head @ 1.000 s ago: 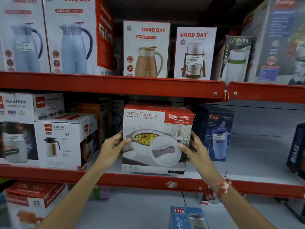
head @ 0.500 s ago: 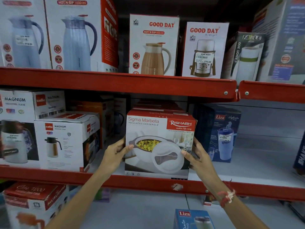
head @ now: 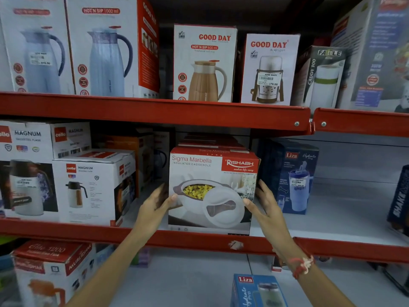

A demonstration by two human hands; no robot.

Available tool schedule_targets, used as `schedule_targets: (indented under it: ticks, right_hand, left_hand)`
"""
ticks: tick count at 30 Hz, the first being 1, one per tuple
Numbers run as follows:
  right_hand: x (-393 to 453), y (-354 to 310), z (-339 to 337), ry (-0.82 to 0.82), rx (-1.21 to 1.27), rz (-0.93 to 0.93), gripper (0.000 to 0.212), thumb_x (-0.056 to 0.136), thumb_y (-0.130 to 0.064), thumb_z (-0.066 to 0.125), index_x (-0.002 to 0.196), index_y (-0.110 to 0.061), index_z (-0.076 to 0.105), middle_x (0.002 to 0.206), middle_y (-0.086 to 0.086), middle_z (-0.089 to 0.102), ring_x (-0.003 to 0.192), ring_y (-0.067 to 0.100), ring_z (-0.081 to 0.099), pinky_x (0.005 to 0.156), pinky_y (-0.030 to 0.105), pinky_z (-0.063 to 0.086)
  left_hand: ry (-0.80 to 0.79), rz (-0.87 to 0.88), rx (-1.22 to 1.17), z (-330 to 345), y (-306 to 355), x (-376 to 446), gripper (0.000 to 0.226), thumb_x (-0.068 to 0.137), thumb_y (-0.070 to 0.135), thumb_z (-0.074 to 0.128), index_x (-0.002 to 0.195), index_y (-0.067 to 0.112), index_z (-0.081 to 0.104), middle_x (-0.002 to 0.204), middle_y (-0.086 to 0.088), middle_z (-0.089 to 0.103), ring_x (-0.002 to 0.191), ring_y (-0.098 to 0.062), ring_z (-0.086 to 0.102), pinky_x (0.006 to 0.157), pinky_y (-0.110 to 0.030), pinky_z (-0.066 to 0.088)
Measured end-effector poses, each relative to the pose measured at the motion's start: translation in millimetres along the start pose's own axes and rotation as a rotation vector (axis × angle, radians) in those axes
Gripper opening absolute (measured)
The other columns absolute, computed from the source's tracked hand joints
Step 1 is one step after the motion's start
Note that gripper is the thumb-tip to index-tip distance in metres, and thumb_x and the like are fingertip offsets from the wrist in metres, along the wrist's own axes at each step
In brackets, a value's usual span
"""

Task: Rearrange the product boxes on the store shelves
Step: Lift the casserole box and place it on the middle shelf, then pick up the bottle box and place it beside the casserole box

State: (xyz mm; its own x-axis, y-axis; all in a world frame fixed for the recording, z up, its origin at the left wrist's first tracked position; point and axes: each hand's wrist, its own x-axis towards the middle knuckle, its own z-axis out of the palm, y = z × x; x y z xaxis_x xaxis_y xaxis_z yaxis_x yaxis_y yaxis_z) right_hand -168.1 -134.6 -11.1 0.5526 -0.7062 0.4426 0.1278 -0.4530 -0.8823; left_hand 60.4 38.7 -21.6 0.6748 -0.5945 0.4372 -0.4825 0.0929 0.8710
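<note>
1. Leftmost, just off the left hand [head: 156, 203], the cello Magnum flask box [head: 94, 187] stands on the same middle shelf [head: 199, 240], with a narrow gap between it and the hand's knuckles. If the casserole box is slid that way, the hand could get pinched or nudge the Magnum box out of line.

2. Next, the left hand is pressed flat against the left face of the Sigma Marbella casserole box [head: 212, 191], thumb hooked onto the front panel, fingers hidden behind the edge, forearm rising from below.

3. Between both hands, the casserole box sits at the front of the middle shelf, its base close to the red lip, with what looks like a second box of the same kind behind it. Both palms clamp it from the sides, with nothing supporting it underneath; if it is lifted or drawn forward, it may well slip or tip over the lip.

4. Further along, the right hand [head: 266, 204] mirrors the left: open palm on the right face, thumb on the front, wrist bent back, a red thread band at the wrist.

5. Beyond the right hand, the blue Liza bottle box [head: 292, 176] stands near; a push that way would likely bump it.
</note>
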Motion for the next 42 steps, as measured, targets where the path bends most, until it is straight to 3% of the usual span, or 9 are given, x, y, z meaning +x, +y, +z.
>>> schedule_targets:
  ticks: [5, 13, 16, 20, 25, 31, 35, 38, 42]
  right_hand:
    - [-29.5, -0.4, -17.2, 0.077, -0.045, -0.105, 0.054, 0.086, -0.034, 0.063, 0.137, -0.028, 0.048, 0.139, -0.011, 0.052, 0.128, 0.001, 0.048, 0.1, 0.022, 0.042]
    - [-89.0, 43.3, -49.4, 0.11, -0.12, -0.109, 0.018, 0.089, -0.03, 0.06, 0.106, -0.031, 0.067, 0.11, -0.006, 0.068, 0.103, 0.007, 0.064, 0.084, 0.015, 0.052]
    - [-116.9, 78.9, -60.1, 0.101, -0.194, -0.042, 0.028, 0.086, -0.037, 0.062, 0.112, -0.027, 0.065, 0.113, -0.011, 0.062, 0.106, 0.012, 0.061, 0.091, 0.031, 0.053]
    - [-151.2, 122.5, -75.2, 0.07, -0.186, 0.093, 0.056, 0.082, -0.056, 0.06, 0.129, -0.028, 0.051, 0.129, -0.013, 0.048, 0.123, 0.01, 0.049, 0.098, 0.026, 0.044]
    - [-179.2, 160.9, -84.4, -0.214, -0.144, 0.404, 0.085, 0.079, -0.051, 0.061, 0.15, -0.031, 0.019, 0.155, -0.011, 0.024, 0.141, 0.013, 0.029, 0.109, 0.035, 0.037]
    - [-180.9, 159.9, -74.9, -0.354, -0.149, 0.427, 0.069, 0.086, -0.052, 0.046, 0.149, -0.036, 0.023, 0.14, -0.004, 0.056, 0.125, 0.016, 0.057, 0.092, 0.022, 0.054]
    - [-180.0, 140.1, -83.1, -0.28, -0.121, 0.371, 0.064, 0.085, -0.048, 0.05, 0.145, -0.041, 0.029, 0.138, -0.006, 0.055, 0.118, 0.009, 0.059, 0.073, 0.005, 0.051]
    - [-182.2, 120.6, -91.6, -0.236, -0.087, 0.324, 0.055, 0.082, -0.047, 0.054, 0.131, -0.056, 0.031, 0.132, -0.009, 0.052, 0.115, -0.003, 0.055, 0.073, 0.005, 0.051]
    - [-180.6, 85.3, -99.4, -0.198, -0.024, 0.263, 0.06, 0.079, -0.043, 0.058, 0.134, -0.05, 0.035, 0.131, -0.007, 0.047, 0.124, 0.011, 0.052, 0.073, 0.011, 0.055]
  left_hand:
    - [0.276, 0.113, -0.161, 1.7, 12.0, -32.9, 0.036, 0.089, 0.027, 0.059, 0.123, 0.017, 0.056, 0.118, 0.003, 0.064, 0.111, -0.014, 0.06, 0.096, -0.038, 0.05]
    - [0.083, 0.049, -0.281, 55.7, -6.4, -92.1, 0.023, 0.079, 0.027, 0.065, 0.102, 0.026, 0.065, 0.099, -0.008, 0.069, 0.09, -0.02, 0.068, 0.071, -0.026, 0.059]
    - [0.04, -0.043, -0.29, 87.8, -29.3, -121.6, 0.019, 0.077, 0.024, 0.066, 0.096, 0.025, 0.067, 0.089, -0.004, 0.071, 0.083, -0.018, 0.069, 0.068, -0.023, 0.058]
    - [-0.043, -0.22, -0.321, 125.4, -56.3, -157.2, 0.017, 0.08, 0.013, 0.069, 0.095, 0.021, 0.066, 0.088, -0.001, 0.071, 0.088, -0.024, 0.066, 0.069, -0.023, 0.059]
    - [-0.38, -0.458, -0.127, 158.4, -87.5, -195.8, 0.11, 0.04, 0.073, 0.075, 0.132, 0.019, 0.046, 0.13, 0.001, 0.054, 0.115, -0.023, 0.057, 0.086, -0.033, 0.055]
    - [-0.446, -0.52, -0.091, 185.6, -82.9, -215.7, 0.034, 0.092, 0.023, 0.054, 0.126, 0.024, 0.049, 0.12, -0.005, 0.063, 0.112, -0.023, 0.059, 0.078, -0.022, 0.054]
    - [-0.342, -0.485, -0.148, 172.9, -59.6, -217.5, 0.04, 0.088, 0.023, 0.059, 0.127, 0.021, 0.054, 0.111, 0.002, 0.068, 0.099, -0.011, 0.065, 0.075, -0.022, 0.058]
    - [-0.309, -0.439, -0.139, 160.7, -37.9, -219.6, 0.044, 0.075, 0.039, 0.065, 0.118, 0.031, 0.061, 0.102, 0.016, 0.073, 0.099, -0.012, 0.068, 0.075, -0.027, 0.06]
    - [-0.27, -0.347, -0.123, 146.8, -0.1, -215.3, 0.044, 0.066, 0.047, 0.066, 0.109, 0.036, 0.066, 0.093, 0.02, 0.076, 0.095, -0.013, 0.071, 0.072, -0.031, 0.062]
